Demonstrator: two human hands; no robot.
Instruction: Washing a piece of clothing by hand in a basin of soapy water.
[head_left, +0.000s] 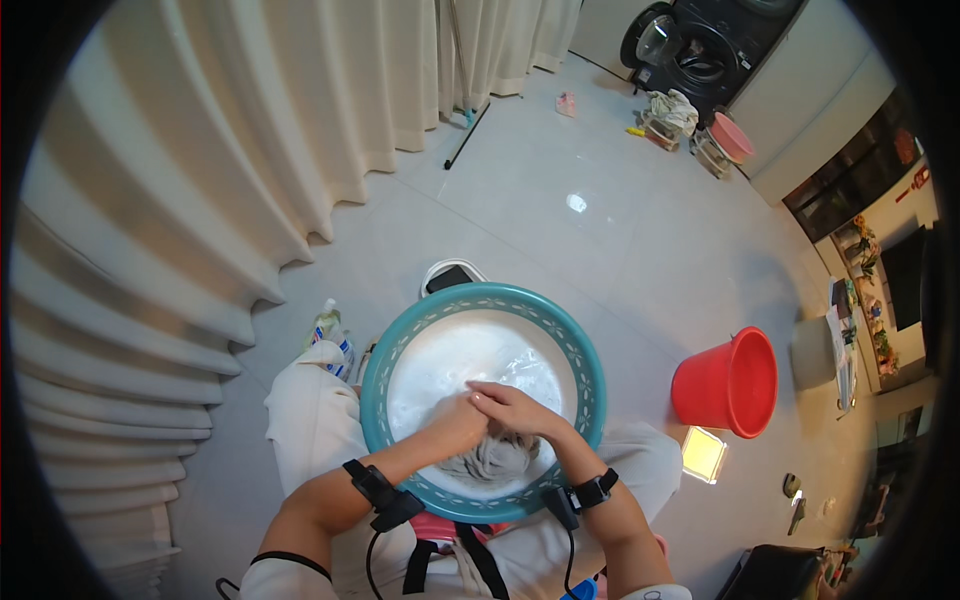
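Observation:
A teal plastic basin (592, 375) with a pale leaf pattern inside its rim stands before me, holding whitish, sudsy water (450, 345). Wet grey cloth (495, 459) lies bunched in the near part of the basin. My left hand (457, 421) and my right hand (514, 409) meet just above the cloth, the right one's fingers lying over the left. Both hands seem closed around part of the cloth, though the fingers of the left are mostly hidden. Black straps with small devices are on both forearms.
A red bucket (701, 386) stands on the tiled floor to the right. Bottles (328, 322) are beside my left knee, near long cream curtains (300, 165). Beyond the basin lies a dark phone-like object (448, 279) on a white holder. An open washing machine (701, 64) is at the far right.

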